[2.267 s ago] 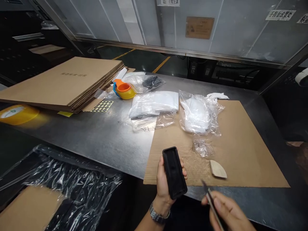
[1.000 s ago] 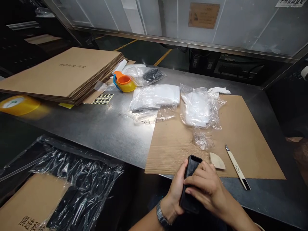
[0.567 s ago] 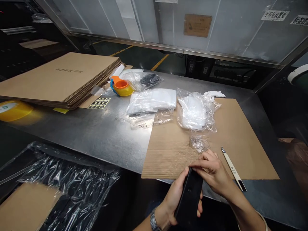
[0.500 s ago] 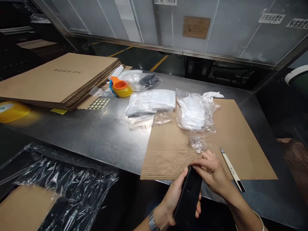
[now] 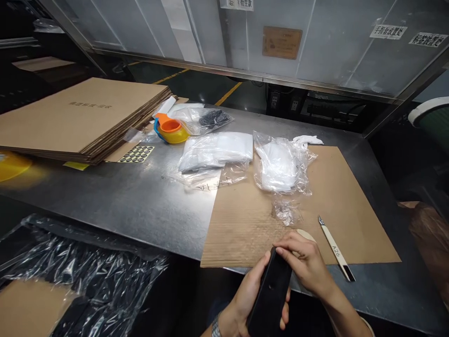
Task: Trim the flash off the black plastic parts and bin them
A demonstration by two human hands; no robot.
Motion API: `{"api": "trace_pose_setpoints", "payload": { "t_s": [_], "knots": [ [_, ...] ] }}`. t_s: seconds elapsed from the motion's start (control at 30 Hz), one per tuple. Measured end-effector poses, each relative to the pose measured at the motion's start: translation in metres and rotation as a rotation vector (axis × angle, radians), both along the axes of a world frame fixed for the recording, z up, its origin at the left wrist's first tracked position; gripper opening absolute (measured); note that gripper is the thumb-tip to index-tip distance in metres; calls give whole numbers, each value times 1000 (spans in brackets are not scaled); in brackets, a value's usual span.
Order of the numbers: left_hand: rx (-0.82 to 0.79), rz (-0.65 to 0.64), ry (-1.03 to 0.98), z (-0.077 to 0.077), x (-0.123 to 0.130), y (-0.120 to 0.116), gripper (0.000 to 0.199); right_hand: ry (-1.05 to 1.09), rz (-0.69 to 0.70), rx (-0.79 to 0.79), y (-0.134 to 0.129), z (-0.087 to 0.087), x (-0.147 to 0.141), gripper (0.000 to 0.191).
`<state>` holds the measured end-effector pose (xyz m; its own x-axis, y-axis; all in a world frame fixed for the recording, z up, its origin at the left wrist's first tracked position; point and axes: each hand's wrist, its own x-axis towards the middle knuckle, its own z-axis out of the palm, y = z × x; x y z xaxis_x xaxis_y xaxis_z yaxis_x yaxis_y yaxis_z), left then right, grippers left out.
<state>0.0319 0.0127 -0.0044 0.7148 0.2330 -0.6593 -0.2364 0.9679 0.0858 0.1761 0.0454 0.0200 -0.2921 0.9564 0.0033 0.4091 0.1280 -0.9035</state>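
Observation:
A long, flat black piece [image 5: 269, 292] with a small round mark on its face is held tilted in front of the table edge. My left hand [image 5: 250, 292] is wrapped around it from below, with fingertips showing on its right side. My right hand [image 5: 304, 262] is closed, thumb and fingers pinched at the upper end of the piece; anything small between those fingertips is hidden. Behind its knuckles shows part of a rounded beige thing [image 5: 306, 235], too covered to name. A craft knife [image 5: 336, 249] marked A26 lies to the right.
A cardboard sheet [image 5: 351, 201] lies on the metal table [image 5: 147, 201]. Clear bags with white contents [image 5: 219, 149] [image 5: 278, 164] and crumpled film [image 5: 286, 210] are on or by it. Leftward are tape rolls [image 5: 173, 133], a sticker sheet [image 5: 136, 154] and stacked cardboard [image 5: 80, 117].
The view has shifted slightly. Both hands keep their hold on the black piece, which sits a little lower. The beige rounded thing now shows behind my right hand.

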Motion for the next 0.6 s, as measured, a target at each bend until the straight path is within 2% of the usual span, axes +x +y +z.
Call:
{"api": "trace_pose_setpoints", "payload": {
  "t_s": [0.1,0.17,0.23,0.33,0.37,0.43,0.5,0.57,0.6],
  "knots": [
    [19,12,1,-2,0,-1,80,53,-151,-117,1,-5,0,27],
    [50,71,38,-2,0,0,78,89,-229,-171,-4,-9,0,30],
    [81,214,115,-1,1,2,72,73,-216,-154,-16,-13,-1,28],
    [162,462,224,2,3,1,56,-8,-127,-87,-36,-18,-5,51],
    [211,506,259,3,4,-1,51,-28,-124,-78,-41,-19,-7,52],
    [350,519,342,5,7,-5,48,-42,-200,-102,-44,-19,-12,39],
    [497,469,418,6,10,-10,50,-40,-313,-142,-40,-19,-16,24],
    [554,431,445,5,11,-12,54,11,-372,-208,-33,-20,-19,24],
    [534,431,442,3,11,-12,56,57,-378,-251,-29,-21,-20,26]
  ]
}}
